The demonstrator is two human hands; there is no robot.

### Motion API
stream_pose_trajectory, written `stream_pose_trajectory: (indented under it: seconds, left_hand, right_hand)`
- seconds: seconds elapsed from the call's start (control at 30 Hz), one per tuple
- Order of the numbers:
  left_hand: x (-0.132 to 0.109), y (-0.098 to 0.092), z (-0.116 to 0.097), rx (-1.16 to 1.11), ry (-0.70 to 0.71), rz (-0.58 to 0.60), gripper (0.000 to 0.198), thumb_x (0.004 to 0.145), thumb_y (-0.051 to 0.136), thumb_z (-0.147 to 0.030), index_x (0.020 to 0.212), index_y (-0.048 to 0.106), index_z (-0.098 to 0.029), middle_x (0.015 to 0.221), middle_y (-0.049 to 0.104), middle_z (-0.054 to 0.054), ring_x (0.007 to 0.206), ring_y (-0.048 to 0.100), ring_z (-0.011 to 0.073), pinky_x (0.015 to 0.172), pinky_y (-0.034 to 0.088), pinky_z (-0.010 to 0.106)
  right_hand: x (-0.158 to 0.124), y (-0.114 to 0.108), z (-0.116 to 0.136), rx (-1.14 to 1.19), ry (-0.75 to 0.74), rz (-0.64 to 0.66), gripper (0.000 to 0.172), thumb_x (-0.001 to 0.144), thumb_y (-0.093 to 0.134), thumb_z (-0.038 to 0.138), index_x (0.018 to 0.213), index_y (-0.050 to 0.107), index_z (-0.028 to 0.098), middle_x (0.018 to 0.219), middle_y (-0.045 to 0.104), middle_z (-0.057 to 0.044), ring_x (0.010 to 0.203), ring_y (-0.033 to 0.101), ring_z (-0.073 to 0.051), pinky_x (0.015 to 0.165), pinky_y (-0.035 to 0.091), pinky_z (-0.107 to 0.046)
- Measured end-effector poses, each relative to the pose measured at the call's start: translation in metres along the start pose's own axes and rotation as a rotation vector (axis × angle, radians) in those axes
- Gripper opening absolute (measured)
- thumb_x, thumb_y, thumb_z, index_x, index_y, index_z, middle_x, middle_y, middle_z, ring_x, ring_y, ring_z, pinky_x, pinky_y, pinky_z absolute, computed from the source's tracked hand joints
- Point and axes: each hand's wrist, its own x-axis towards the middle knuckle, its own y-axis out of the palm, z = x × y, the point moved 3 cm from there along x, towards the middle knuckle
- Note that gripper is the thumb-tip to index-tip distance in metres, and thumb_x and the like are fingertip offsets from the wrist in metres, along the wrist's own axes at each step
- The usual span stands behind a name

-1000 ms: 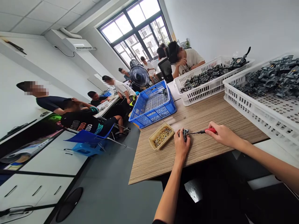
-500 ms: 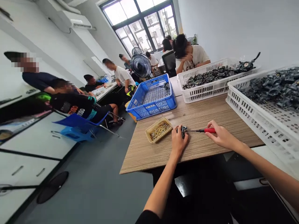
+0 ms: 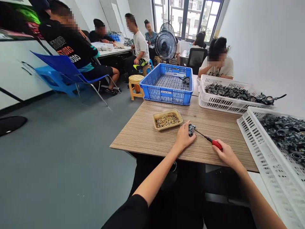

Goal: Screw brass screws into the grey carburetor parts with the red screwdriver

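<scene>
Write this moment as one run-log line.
left hand: holds metal part | right hand: grips red screwdriver, tip at part | beige tray: nearby

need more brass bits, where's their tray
Head view: the tray sits on the table, just left of the left hand and on the near side of the blue crate.

white baskets [image 3: 224, 105]: 2, both on the right side
blue basket [image 3: 166, 95]: just 1, top middle
screw tray [image 3: 155, 121]: 1
screwdriver [image 3: 207, 138]: 1
small metal part [image 3: 191, 128]: 1
fans [image 3: 165, 45]: 2, one behind the other
yellow stool [image 3: 135, 79]: 1
</scene>
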Motion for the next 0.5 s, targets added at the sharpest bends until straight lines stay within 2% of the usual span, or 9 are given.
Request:
stream_pose_trajectory:
  seconds: [0.13,0.27,0.37,0.5]
  left_hand:
    - [-0.001,-0.003,0.003,-0.129,0.023,0.006,0.085,0.083,0.072,-0.024,0.16,0.037,-0.02,0.145,0.061,0.015,0.134,0.061,0.0307,0.118,0.048,0.046]
    - [-0.004,-0.007,-0.001,-0.182,0.032,0.102,0.084,0.085,0.079,-0.036,0.159,0.042,-0.024,0.146,0.06,0.014,0.134,0.062,0.032,0.115,0.051,0.046]
    - [-0.007,-0.009,-0.006,-0.207,0.047,0.189,0.092,0.08,0.085,-0.043,0.16,0.041,-0.026,0.145,0.062,0.012,0.132,0.064,0.0333,0.111,0.054,0.047]
    - [-0.01,-0.011,-0.009,-0.268,0.115,0.219,0.092,0.08,0.082,-0.033,0.162,0.039,-0.026,0.143,0.064,0.012,0.131,0.065,0.0311,0.113,0.053,0.044]
  right_hand:
    - [-0.009,-0.005,-0.003,-0.045,0.098,-0.105,0.035,0.098,0.051,0.057,0.094,0.065,0.025,0.078,0.072,-0.005,0.069,0.064,-0.024,0.067,0.048,-0.034]
    - [-0.022,-0.018,-0.003,-0.049,0.194,-0.22,0.044,0.096,0.052,0.065,0.096,0.066,0.023,0.082,0.071,-0.006,0.074,0.065,-0.025,0.071,0.05,-0.036]
    - [-0.041,-0.019,0.002,0.077,0.242,-0.251,0.05,0.095,0.055,0.069,0.098,0.067,0.021,0.084,0.067,-0.005,0.071,0.06,-0.022,0.067,0.051,-0.034]
    - [-0.08,-0.003,0.011,0.334,0.339,-0.298,0.056,0.093,0.061,0.073,0.108,0.071,0.02,0.067,0.05,0.003,0.056,0.047,-0.016,0.057,0.048,-0.032]
